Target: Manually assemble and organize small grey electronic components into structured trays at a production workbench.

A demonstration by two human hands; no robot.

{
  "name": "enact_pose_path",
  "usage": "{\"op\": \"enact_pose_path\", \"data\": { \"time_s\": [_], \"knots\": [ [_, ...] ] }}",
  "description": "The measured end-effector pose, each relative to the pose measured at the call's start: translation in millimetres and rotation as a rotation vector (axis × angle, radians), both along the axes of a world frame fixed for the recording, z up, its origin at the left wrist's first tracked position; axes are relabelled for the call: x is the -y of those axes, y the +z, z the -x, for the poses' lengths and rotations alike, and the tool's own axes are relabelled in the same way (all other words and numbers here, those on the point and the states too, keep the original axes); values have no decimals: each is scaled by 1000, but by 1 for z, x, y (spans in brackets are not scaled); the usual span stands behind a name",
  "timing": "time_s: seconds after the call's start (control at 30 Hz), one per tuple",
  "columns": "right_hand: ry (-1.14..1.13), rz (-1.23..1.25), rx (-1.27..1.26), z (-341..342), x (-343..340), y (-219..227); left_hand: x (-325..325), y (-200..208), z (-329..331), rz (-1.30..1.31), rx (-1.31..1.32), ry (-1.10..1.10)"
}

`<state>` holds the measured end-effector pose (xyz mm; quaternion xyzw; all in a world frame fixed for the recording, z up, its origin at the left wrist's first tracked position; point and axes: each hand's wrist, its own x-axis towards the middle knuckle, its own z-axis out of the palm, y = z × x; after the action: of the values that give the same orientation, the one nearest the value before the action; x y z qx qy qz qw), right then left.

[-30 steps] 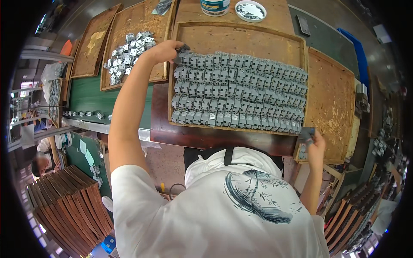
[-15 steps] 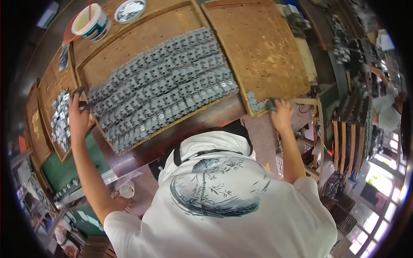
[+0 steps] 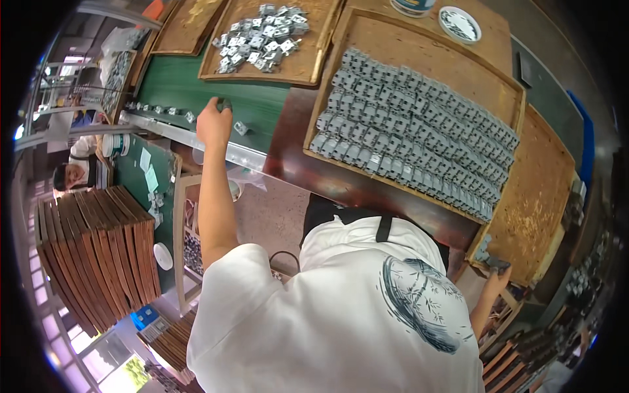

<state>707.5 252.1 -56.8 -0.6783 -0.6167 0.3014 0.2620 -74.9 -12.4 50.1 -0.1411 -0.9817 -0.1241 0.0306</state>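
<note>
My left hand (image 3: 215,123) is over the green conveyor belt (image 3: 190,77), its fingers bent and close together around a dark fingertip covering. Whether a part sits between them is hidden. Just right of it lies a small silvery metal part (image 3: 242,128), apart from the hand. At the near corner of the right-hand wooden tray (image 3: 538,177), my right hand (image 3: 499,278) has its dark-covered fingertips closed beside a few grey parts (image 3: 483,249). What those fingers grip cannot be made out. Between my hands a large wooden tray (image 3: 452,49) holds rows of grey metal parts (image 3: 413,124).
Beyond the belt, another wooden tray (image 3: 298,72) bears a loose pile of metal parts (image 3: 262,39). A round white dish (image 3: 460,25) and a tub (image 3: 413,6) stand at the back. Stacked wooden trays (image 3: 98,255) fill the left. Someone sits behind a green table (image 3: 147,196).
The view has swung left. My left hand has left the pile of metal parts and moved over the belt. My right hand stays at the right tray's near corner.
</note>
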Motion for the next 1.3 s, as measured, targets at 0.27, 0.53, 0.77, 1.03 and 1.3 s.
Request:
{"op": "enact_pose_path", "data": {
  "time_s": [0.27, 0.53, 0.77, 1.03, 1.3],
  "knots": [
    [-160, 265, -872, 91, -39, 58, 25, -59, 0, 128, 241, 87],
    [199, 246, -796, 210, -39, 99, -2, -47, -46, -745, 566, -35],
    [470, 195, -893, 336, -20, 149, -100, 33, -170, -1348, 1110, -359],
    [880, -218, -191, 365, 2, 197, -149, 52, -236, -1283, 1304, -756],
    [924, -499, -22, 350, -4, 186, -163, 55, -273, -1155, 1267, -846]
  ]
}}
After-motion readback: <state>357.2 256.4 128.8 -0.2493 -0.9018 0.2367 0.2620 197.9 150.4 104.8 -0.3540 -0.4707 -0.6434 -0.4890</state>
